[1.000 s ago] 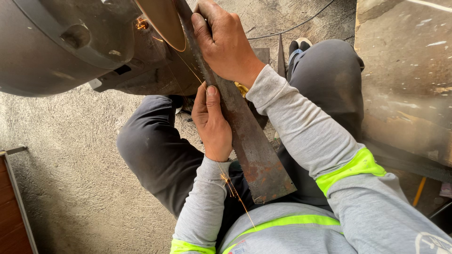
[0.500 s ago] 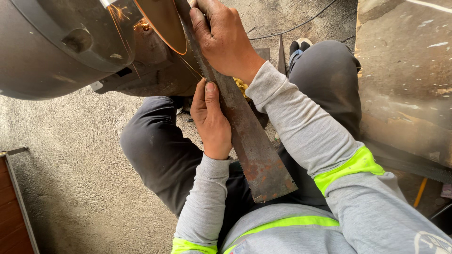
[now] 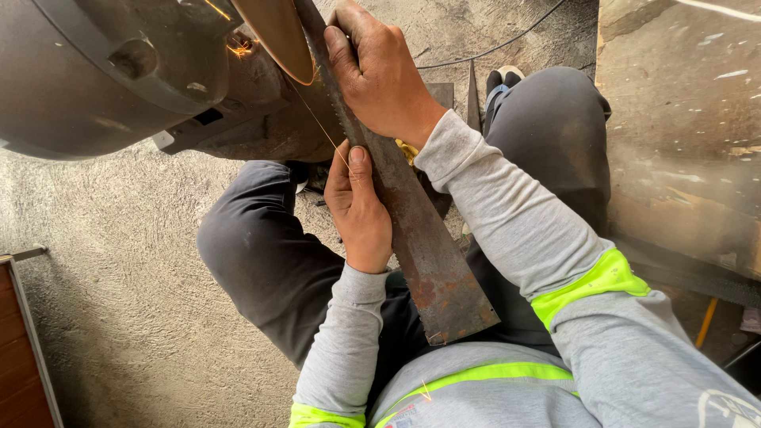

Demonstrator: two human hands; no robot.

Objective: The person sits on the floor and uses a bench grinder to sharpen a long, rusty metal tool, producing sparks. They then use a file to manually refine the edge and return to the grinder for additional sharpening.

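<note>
A long rusty steel blade [image 3: 432, 261] runs from my lap up to a spinning grinding wheel [image 3: 277, 36] at the top. My right hand [image 3: 376, 71] grips the blade's far end, pressing its edge against the wheel. My left hand [image 3: 361, 210] holds the blade's left edge at mid-length, thumb lying along the metal. Thin orange sparks [image 3: 238, 47] fly from the contact point. The wheel sits in a dark, rounded grinder housing [image 3: 119, 71].
I sit with knees apart in dark trousers [image 3: 261, 254] over a rough concrete floor [image 3: 103, 261]. A black cable [image 3: 507, 40] crosses the floor at the top. A large worn metal slab [image 3: 682, 127] stands at the right. A wooden panel edge [image 3: 24, 349] is at lower left.
Both hands and the blade have stayed almost in place against the wheel. The sparks have shifted and the view has moved slightly.
</note>
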